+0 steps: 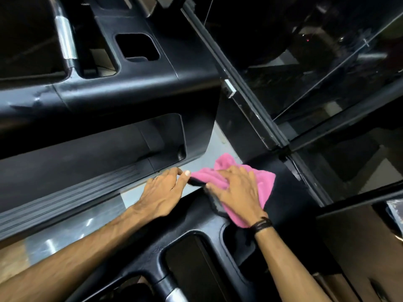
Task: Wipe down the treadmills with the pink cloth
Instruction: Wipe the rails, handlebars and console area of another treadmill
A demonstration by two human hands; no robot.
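The pink cloth (265, 182) lies bunched on the black plastic console of the near treadmill (192, 234), at its far edge. My right hand (236, 190) lies flat on the cloth with spread fingers, pressing it onto the console; a dark band circles that wrist. My left hand (162, 192) sits just left of the cloth, fingers extended, its thumb tip touching the cloth's left edge. A second treadmill (135, 92) with a black console, tray openings and ribbed side rail fills the upper left.
A silver grip sleeve (65, 38) wraps a handlebar at the top left. Dark glass panels in a black frame (250, 101) run diagonally along the right side. Pale floor (72, 227) shows between the two machines. Cup-holder recesses (185, 262) open in the near console below my hands.
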